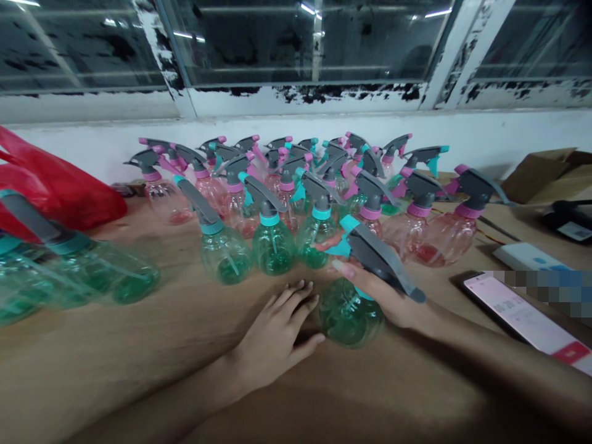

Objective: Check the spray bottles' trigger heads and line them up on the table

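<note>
My right hand (393, 296) grips a green spray bottle (349, 317) round its neck, just under the grey and teal trigger head. The bottle is tilted a little, close to the table. Flat on the wood lies my left hand (277, 333), fingers stretched out, its thumb near the base of that bottle. Just beyond the hands stand more green spray bottles, among them one in the middle (274, 246) and one to its left (226, 256). Behind them are rows of pink spray bottles (446, 237) mixed with some teal-headed ones.
Several green spray bottles (124, 271) stand at the left, by a red plastic bag (60, 185). On the right a phone (522, 314) lies on the table (185, 345), near a white box (531, 256), a black device (571, 219) and an open cardboard box (546, 176). A wall with windows closes the back.
</note>
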`<state>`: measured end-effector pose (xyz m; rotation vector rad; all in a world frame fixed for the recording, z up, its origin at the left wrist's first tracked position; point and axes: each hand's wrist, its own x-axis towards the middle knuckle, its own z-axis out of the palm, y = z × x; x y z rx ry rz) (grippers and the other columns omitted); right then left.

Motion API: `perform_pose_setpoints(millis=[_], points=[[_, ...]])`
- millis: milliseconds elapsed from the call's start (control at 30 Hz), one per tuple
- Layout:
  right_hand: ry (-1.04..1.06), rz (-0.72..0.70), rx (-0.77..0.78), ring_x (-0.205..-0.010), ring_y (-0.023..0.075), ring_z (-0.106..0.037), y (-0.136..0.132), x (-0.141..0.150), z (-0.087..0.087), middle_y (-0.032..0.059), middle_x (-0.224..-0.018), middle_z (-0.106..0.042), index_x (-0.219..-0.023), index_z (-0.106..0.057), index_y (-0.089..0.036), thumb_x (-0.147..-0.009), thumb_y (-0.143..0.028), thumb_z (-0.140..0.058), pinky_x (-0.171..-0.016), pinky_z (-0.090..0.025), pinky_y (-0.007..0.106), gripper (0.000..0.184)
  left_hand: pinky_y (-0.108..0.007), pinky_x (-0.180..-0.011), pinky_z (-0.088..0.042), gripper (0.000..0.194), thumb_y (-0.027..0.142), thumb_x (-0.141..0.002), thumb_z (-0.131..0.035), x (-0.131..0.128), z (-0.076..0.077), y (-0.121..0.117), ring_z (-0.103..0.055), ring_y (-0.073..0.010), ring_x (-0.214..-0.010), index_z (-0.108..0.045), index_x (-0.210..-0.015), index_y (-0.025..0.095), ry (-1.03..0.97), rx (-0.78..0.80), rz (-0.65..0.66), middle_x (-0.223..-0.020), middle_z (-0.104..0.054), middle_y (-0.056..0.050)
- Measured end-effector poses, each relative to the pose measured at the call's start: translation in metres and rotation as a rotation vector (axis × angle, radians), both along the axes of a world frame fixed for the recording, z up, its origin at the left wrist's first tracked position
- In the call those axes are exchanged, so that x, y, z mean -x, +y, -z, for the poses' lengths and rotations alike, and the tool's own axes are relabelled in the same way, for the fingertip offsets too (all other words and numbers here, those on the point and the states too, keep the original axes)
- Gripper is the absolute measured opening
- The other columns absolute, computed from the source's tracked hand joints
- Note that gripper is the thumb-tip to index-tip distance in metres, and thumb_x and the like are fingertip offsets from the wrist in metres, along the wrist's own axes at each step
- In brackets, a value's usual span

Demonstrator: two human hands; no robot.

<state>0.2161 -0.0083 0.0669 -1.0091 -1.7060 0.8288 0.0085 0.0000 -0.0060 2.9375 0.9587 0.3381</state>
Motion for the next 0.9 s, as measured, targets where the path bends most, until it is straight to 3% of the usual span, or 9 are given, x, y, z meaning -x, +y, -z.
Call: perform_pose_setpoints(millis=[167,433,900], points=[[-0.010,0.011,-0.008,-0.067,0.0157,-0.057,-0.0016,0.0001,-0.0049,-0.0021,-0.077,-0.057,-0.101,-0.055,-0.026,-0.086,-0.035,-0.056,-0.064,-0.046,0.034,0.017,-0.046,-0.104,-0.035,0.051,0.045,-0.093,-0.051,-0.0010,0.0003,0.0007,-0.037,-0.0274,-0.130,-0.045,-0.132,0.013,-0.009,0.013,0.000,-0.139,-0.046,-0.011],[0.025,-0.008,-0.016,-0.069,0.0155,-0.056,0.0014,0.0004,0.0020,-0.0013,-0.083,-0.058,-0.103,-0.056,-0.027,-0.087,-0.034,-0.056,-0.067,-0.046,0.034,0.018,-0.045,-0.105,-0.034,0.052,0.044,-0.092,-0.053,-0.0013,-0.0009,0.0006,-0.037,-0.0272,-0.130,-0.045,-0.132,0.012,-0.007,0.015,0.003,-0.138,-0.047,-0.012],[0.017,0.017,-0.012,-0.060,0.0149,-0.055,-0.0005,0.0012,-0.0036,-0.0028,-0.069,-0.055,-0.101,-0.059,-0.026,-0.084,-0.032,-0.058,-0.062,-0.048,0.033,0.018,-0.046,-0.104,-0.035,0.051,0.046,-0.093,-0.050,-0.0004,0.0009,0.0014,-0.038,-0.0277,-0.130,-0.046,-0.132,0.013,-0.024,0.003,0.002,-0.139,-0.046,-0.011]])
